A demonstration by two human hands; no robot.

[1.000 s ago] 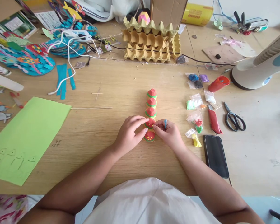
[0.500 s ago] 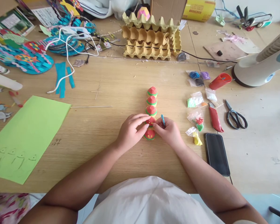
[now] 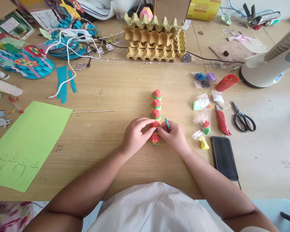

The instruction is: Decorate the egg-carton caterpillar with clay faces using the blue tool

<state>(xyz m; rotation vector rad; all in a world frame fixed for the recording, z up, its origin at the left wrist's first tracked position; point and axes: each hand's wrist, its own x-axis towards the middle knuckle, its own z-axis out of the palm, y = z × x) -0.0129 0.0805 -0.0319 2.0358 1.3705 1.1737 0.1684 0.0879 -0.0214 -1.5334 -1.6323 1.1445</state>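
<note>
Several small red cups with green rims stand in a column at the middle of the table, like painted egg-carton cups. The nearest, a red cup with a yellow smiley face (image 3: 154, 139), sits just below my hands. My left hand (image 3: 137, 133) curves around the red cup (image 3: 155, 124) behind it, thumb and forefinger holding its sides. My right hand (image 3: 174, 135) grips a slim blue modelling tool (image 3: 167, 123) that sticks up between its fingers. Its thumb and fingertip pinch together at that same cup's front, and what lies between them is too small to make out.
At right lie bags of coloured clay (image 3: 201, 102), a red cutter (image 3: 222, 120), scissors (image 3: 243, 117), a phone (image 3: 224, 158) and a red cup-shaped holder (image 3: 227, 82). Green paper (image 3: 33, 138) lies left. Egg cartons (image 3: 151, 42) stand behind, and a white fan-like appliance (image 3: 261, 71) far right.
Both hands stay at the same cup. My right fingertips have shifted slightly left and the blue tool tilts a little more to the left. The whole view has moved slightly.
</note>
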